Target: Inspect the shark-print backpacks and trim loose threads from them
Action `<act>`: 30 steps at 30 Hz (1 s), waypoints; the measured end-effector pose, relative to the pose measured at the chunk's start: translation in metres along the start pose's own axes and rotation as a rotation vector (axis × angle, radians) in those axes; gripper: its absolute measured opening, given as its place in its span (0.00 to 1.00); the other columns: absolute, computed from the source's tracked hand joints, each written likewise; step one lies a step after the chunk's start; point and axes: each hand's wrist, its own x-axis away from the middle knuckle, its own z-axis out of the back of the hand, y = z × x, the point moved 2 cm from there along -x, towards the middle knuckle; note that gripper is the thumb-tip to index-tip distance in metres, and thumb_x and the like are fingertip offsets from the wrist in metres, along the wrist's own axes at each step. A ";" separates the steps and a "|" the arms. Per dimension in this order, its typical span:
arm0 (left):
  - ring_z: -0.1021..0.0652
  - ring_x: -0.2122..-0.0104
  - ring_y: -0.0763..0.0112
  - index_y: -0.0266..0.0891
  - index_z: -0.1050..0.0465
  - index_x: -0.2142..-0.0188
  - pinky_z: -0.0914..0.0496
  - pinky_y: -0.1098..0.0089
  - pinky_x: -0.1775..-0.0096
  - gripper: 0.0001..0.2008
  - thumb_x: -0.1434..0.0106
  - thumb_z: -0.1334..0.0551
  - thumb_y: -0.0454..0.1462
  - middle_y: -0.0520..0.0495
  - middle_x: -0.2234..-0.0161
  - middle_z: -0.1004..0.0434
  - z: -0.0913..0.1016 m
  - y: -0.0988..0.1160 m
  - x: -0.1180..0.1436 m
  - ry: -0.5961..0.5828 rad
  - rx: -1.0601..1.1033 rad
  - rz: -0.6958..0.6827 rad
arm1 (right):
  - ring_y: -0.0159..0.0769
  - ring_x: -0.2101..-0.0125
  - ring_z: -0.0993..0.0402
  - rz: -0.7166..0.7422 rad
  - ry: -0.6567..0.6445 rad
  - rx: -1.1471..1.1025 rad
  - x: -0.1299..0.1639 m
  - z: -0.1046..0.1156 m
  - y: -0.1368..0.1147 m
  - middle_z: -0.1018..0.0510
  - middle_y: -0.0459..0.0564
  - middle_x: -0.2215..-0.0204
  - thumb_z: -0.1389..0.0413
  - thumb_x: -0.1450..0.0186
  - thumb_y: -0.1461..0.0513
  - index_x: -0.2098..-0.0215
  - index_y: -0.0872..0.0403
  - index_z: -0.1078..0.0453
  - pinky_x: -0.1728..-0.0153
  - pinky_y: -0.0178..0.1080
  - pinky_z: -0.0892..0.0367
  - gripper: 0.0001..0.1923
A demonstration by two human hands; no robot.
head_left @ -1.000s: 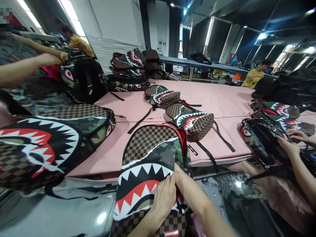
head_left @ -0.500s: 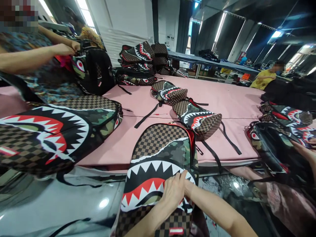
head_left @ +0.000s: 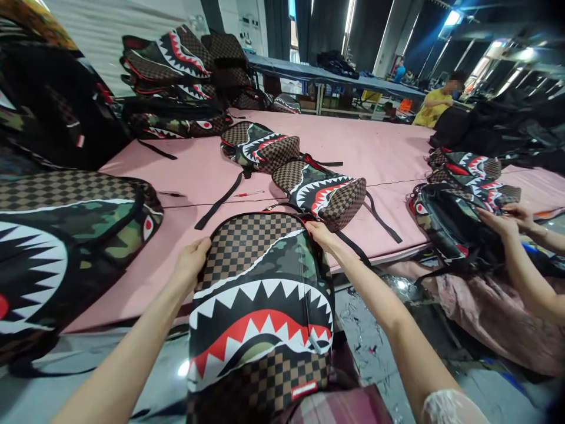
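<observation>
A backpack with brown checks, green camouflage and a red-and-white shark mouth stands upright in front of me, leaning at the table's front edge. My left hand grips its upper left side, fingers partly hidden behind the edge. At the upper right side, by the red-lined opening, my right hand holds the rim with its fingertips out of sight. Down the front's right side runs a zipper with a metal pull. A small red-and-white label sits near the bottom.
Two similar backpacks, one nearer and one farther, lie on the pink table. A large backpack is at left, a stack behind. A red pen lies mid-table. Another person's hands handle a backpack at right.
My hands have parted from the lower right of the backpack's front and moved up to its two upper sides. The view has turned right, so surrounding things sit farther left.
</observation>
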 end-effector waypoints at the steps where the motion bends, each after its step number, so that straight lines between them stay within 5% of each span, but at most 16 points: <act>1: 0.25 0.64 0.65 0.26 0.34 0.58 0.29 0.64 0.63 0.18 0.38 0.51 0.39 0.43 0.67 0.23 0.002 0.002 -0.001 -0.040 0.057 0.011 | 0.31 0.74 0.33 -0.007 -0.009 -0.016 -0.001 -0.006 -0.003 0.28 0.44 0.79 0.43 0.44 0.57 0.73 0.58 0.28 0.69 0.34 0.37 0.10; 5: 0.26 0.67 0.72 0.34 0.35 0.66 0.30 0.67 0.62 0.19 0.34 0.60 0.41 0.50 0.75 0.26 0.030 -0.002 0.024 -0.075 0.404 0.081 | 0.31 0.69 0.31 0.071 -0.098 -0.071 0.041 -0.002 -0.024 0.25 0.46 0.71 0.42 0.44 0.55 0.63 0.56 0.27 0.62 0.36 0.35 0.15; 8: 0.28 0.67 0.73 0.37 0.37 0.77 0.33 0.63 0.55 0.23 0.33 0.59 0.45 0.53 0.79 0.29 0.055 -0.021 0.065 -0.108 0.713 0.085 | 0.35 0.59 0.31 0.285 -0.416 0.062 0.103 0.012 -0.034 0.25 0.47 0.62 0.38 0.46 0.55 0.63 0.52 0.25 0.53 0.40 0.38 0.14; 10: 0.29 0.68 0.73 0.36 0.37 0.83 0.36 0.61 0.52 0.25 0.34 0.54 0.45 0.54 0.81 0.32 0.065 -0.037 0.096 -0.204 0.696 -0.019 | 0.37 0.56 0.32 0.334 -0.665 0.191 0.142 0.018 -0.026 0.26 0.49 0.60 0.39 0.44 0.56 0.64 0.50 0.24 0.51 0.43 0.40 0.11; 13: 0.29 0.66 0.70 0.36 0.33 0.85 0.38 0.62 0.51 0.23 0.37 0.49 0.44 0.52 0.81 0.31 0.067 -0.062 0.133 -0.358 0.494 -0.141 | 0.37 0.56 0.33 0.364 -0.826 0.318 0.181 0.018 0.003 0.26 0.52 0.63 0.43 0.39 0.55 0.66 0.50 0.23 0.52 0.44 0.40 0.10; 18: 0.27 0.64 0.67 0.35 0.31 0.85 0.37 0.66 0.55 0.24 0.37 0.49 0.43 0.47 0.75 0.26 0.060 -0.084 0.144 -0.355 0.440 -0.097 | 0.37 0.57 0.33 0.394 -0.836 0.439 0.199 0.010 0.039 0.25 0.51 0.66 0.46 0.37 0.56 0.69 0.50 0.22 0.52 0.45 0.40 0.11; 25: 0.26 0.67 0.66 0.37 0.31 0.85 0.34 0.67 0.59 0.25 0.38 0.52 0.46 0.44 0.73 0.24 0.063 -0.068 0.137 -0.325 0.274 -0.121 | 0.39 0.57 0.33 0.405 -0.815 0.483 0.196 0.009 0.039 0.25 0.51 0.67 0.48 0.36 0.54 0.70 0.49 0.22 0.53 0.46 0.40 0.14; 30: 0.27 0.68 0.64 0.39 0.26 0.76 0.42 0.54 0.51 0.17 0.40 0.46 0.47 0.47 0.75 0.25 0.051 -0.031 0.152 -0.203 -0.334 -0.487 | 0.37 0.57 0.32 0.378 -0.833 0.482 0.201 0.009 0.029 0.25 0.51 0.65 0.47 0.37 0.55 0.70 0.51 0.24 0.51 0.45 0.40 0.12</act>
